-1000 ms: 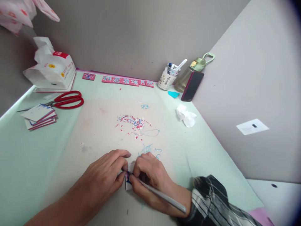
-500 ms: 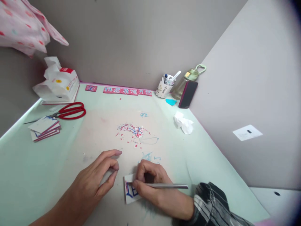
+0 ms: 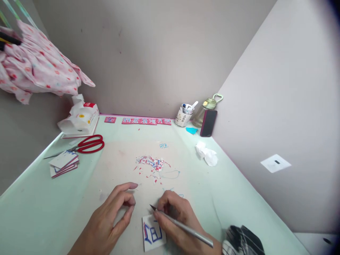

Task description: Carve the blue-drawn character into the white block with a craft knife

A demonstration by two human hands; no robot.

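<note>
My right hand [image 3: 176, 221] holds a thin craft knife [image 3: 183, 226] like a pencil. My fingers are closed tight around it, and its sharp tip pokes up past my fingertips. My left hand [image 3: 114, 219] holds nothing. It is half open, with the thumb and first finger curled close but not touching. It rests on the table [image 3: 39, 198].

The little white card [image 3: 154, 235] with blue and red lines lies flat just under my right fingers. It is just beside my left thumb, on the inner side.

To cut well, I think I should press my left fingertips on the card so it cannot slide. I should keep them to the side of the blade, never in front of it. I should pull the knife slowly along the lines.

A pile of tiny paper scraps [image 3: 151, 164] sits a little way past my fingertips. The red scissors [image 3: 89, 144] and a stack of cards [image 3: 63, 163] lie well off to the left. A crumpled tissue [image 3: 207, 155] lies far off to the right. Near my fingers there is flat room on every side. The table's near edge is below my wrists, so I cannot see it.
</note>
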